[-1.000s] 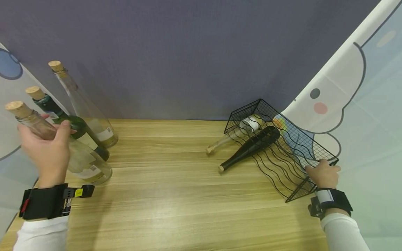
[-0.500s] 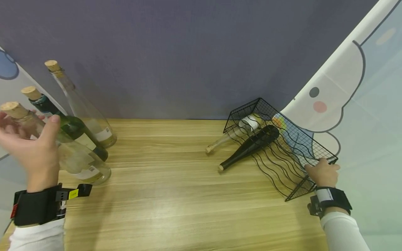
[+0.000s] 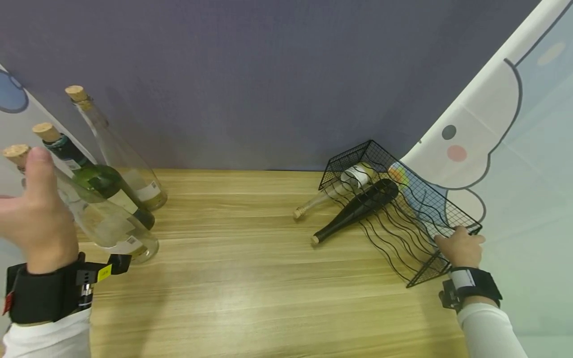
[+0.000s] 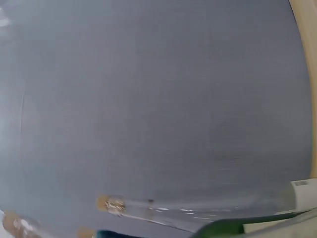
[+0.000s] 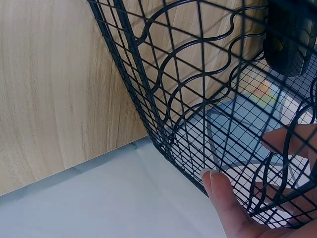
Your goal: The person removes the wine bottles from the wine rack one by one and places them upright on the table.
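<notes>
In the head view, my left hand (image 3: 42, 214) is at the left edge, thumb raised in front of a clear corked bottle (image 3: 109, 223); its other fingers are mostly out of frame. Behind that bottle stand a green corked bottle (image 3: 105, 179) and another clear corked bottle (image 3: 130, 164). The left wrist view shows bottle necks but no fingers. My right hand (image 3: 461, 247) grips the near right corner of a black wire bottle rack (image 3: 403, 243). In the right wrist view, its thumb and fingers (image 5: 223, 196) hold the mesh and wires.
A clear corked bottle (image 3: 333, 191) and a black bottle (image 3: 358, 209) lie in the rack's left part, necks toward the front left. Wooden tabletop (image 3: 250, 263) stretches between the standing bottles and the rack. A grey wall (image 3: 250, 89) rises behind, with printed cloth at both sides.
My left hand has let go of the front clear bottle's neck and shifted left, fingers opening. The bottle remains standing. The right hand and rack have stayed put.
</notes>
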`<state>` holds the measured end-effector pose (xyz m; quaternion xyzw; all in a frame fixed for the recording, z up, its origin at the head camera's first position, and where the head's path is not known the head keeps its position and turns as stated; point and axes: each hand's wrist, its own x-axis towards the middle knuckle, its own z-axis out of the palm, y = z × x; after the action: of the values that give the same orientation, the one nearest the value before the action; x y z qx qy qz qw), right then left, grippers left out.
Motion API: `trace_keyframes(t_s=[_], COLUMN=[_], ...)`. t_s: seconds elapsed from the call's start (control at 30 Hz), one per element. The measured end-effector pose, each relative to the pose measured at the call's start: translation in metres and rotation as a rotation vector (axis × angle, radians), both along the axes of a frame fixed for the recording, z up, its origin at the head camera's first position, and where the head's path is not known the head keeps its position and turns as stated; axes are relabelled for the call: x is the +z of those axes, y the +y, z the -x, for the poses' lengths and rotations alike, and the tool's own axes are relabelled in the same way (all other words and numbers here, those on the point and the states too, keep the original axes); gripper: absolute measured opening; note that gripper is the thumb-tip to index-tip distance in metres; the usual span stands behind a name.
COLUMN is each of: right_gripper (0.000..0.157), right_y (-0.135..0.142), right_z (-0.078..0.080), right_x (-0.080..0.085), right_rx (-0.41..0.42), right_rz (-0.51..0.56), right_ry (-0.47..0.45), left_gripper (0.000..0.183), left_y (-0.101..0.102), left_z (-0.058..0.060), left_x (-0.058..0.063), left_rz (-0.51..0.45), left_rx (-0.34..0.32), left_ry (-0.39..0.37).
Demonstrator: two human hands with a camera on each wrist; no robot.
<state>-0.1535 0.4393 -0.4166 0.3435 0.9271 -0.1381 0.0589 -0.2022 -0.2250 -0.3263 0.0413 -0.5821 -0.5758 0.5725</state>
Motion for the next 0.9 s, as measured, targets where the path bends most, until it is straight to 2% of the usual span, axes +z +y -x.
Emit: trace_keyframes(t_s=[0.1,0.2,0.37,0.53,0.67,0.9], right_gripper=[0.072,0.071,0.070,0.071,0.072,0.072], right_y=[0.000,0.000,0.000,0.001,0.002,0.003], right_z=[0.000,0.001,0.003,0.004,0.004,0.002], right_x=[0.001,0.001,-0.001,-0.005,-0.005,-0.004], right_rx=[-0.002,-0.006,-0.003,0.000,0.000,0.001], right_rz=[-0.008,-0.020,-0.028,-0.017,-0.013,-0.028], right_ry=[0.000,0.000,0.005,0.007,0.005,-0.004], left_gripper=[0.084,0.093,0.109,0.108,0.104,0.097], left_y=[0.012,0.020,0.038,0.061,0.080,0.112], left_z=[0.000,0.004,0.015,0.026,0.027,0.033], left_x=[0.005,0.005,0.011,0.013,0.007,-0.007], left_rz=[0.000,0.034,0.087,0.201,0.311,0.384], left_rx=[-0.011,-0.002,0.009,0.009,-0.022,-0.107], left_ry=[0.010,0.000,0.059,0.118,0.071,-0.016])
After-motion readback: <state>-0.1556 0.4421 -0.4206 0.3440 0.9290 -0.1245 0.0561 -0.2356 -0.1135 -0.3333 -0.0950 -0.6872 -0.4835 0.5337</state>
